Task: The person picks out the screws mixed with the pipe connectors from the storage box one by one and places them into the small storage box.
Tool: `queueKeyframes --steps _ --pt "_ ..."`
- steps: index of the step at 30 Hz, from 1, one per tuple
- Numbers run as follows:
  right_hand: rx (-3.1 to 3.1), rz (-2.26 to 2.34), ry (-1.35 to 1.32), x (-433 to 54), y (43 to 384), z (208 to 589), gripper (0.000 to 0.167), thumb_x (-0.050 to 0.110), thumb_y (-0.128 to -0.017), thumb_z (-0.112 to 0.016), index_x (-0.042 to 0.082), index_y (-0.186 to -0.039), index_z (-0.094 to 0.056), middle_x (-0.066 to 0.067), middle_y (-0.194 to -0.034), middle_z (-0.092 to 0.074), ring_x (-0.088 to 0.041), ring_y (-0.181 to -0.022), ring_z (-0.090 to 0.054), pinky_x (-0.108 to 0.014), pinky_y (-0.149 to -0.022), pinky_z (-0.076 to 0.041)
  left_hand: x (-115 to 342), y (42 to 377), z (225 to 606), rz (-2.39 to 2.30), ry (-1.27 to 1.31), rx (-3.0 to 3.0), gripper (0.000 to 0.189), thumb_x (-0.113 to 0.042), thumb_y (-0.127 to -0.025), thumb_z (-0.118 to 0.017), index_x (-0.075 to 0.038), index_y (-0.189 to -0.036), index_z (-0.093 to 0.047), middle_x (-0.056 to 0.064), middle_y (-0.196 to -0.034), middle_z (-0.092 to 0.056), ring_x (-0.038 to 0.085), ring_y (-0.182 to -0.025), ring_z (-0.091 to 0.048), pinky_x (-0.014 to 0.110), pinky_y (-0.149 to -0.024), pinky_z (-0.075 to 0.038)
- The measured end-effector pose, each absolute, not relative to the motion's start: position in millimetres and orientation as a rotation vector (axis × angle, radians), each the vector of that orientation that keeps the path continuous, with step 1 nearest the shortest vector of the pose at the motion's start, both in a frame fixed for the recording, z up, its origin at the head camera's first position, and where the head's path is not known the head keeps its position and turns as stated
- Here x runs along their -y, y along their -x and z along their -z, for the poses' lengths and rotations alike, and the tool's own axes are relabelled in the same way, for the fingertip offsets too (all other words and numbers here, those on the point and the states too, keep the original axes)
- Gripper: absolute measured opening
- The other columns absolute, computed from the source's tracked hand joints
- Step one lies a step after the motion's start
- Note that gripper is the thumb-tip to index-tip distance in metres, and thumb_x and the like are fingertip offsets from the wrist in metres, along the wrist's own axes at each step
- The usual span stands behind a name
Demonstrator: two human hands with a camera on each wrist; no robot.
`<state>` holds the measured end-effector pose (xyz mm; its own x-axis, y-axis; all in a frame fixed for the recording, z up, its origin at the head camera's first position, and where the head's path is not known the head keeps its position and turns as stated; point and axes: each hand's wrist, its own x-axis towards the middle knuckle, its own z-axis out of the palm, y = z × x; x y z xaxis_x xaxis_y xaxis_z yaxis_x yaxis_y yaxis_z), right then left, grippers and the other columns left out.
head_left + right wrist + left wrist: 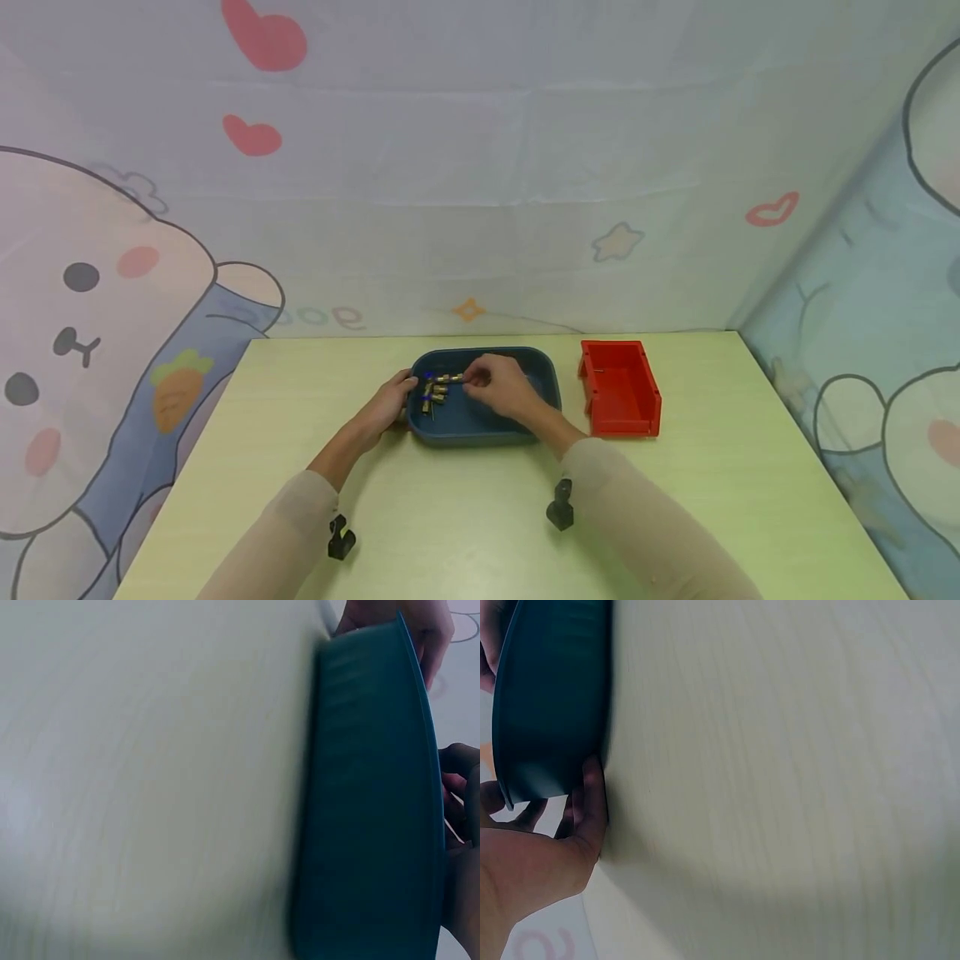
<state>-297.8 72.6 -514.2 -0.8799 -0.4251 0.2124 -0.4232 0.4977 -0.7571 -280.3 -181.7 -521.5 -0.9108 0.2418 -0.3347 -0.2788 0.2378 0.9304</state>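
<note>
A dark blue plastic tray (480,439) stands on the table. My left hand (387,402) grips its left end; in the left wrist view the thumb is at the rim and the fingers (592,799) lie against the outer wall near the base. Several small brass-coloured metal fittings (438,389), with bits of blue among them, lie in the tray's left part. Over the middle of the tray, my right hand (501,385) pinches the end of a brass-coloured fitting (455,378) between thumb and fingers. The tray wall (375,802) hides most of that hand in the right wrist view.
A red open-front bin (621,428) stands right of the tray, with a small thin piece (597,370) inside. The pale wooden table (465,517) meets a printed cloth backdrop (525,167) behind the tray. Both wrists carry small black mounts (560,506).
</note>
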Motion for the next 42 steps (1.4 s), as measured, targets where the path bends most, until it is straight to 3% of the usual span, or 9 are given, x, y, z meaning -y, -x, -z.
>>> queueKeyframes --steps 16,28,42 --pt "-2.665 1.431 0.756 -43.8 298.7 521.7 0.007 0.007 -0.095 -0.079 0.004 -0.101 -0.078 -0.002 -0.094 -0.072 -0.011 -0.082 -0.066 -0.026 -0.075 -0.056 179.9 281.5 523.2 -1.708 0.016 -2.119 0.055 -0.035 -0.116 -0.033 -0.012 -0.166 -0.030 0.022 -0.148 -0.057 0.036 -0.134 -0.058 0.033 -0.076 -0.056" --pt "-2.665 1.388 0.786 -23.5 300.2 520.7 0.004 0.011 -0.096 -0.080 0.008 -0.097 -0.079 0.001 -0.091 -0.072 -0.008 -0.078 -0.065 -0.025 -0.072 -0.055 183.6 279.7 521.1 -1.701 -0.010 -2.115 0.056 -0.036 -0.116 -0.033 -0.011 -0.166 -0.028 0.021 -0.158 -0.047 0.041 -0.145 -0.048 0.040 -0.088 -0.056" --pt "-2.662 1.398 0.729 -14.0 298.1 521.7 0.006 0.012 -0.097 -0.078 0.007 -0.100 -0.079 0.000 -0.090 -0.073 -0.009 -0.079 -0.067 -0.025 -0.072 -0.055 184.1 279.7 521.8 -1.700 0.006 -2.124 0.056 -0.036 -0.116 -0.034 -0.011 -0.166 -0.030 0.022 -0.155 -0.052 0.038 -0.142 -0.052 0.037 -0.083 -0.056"
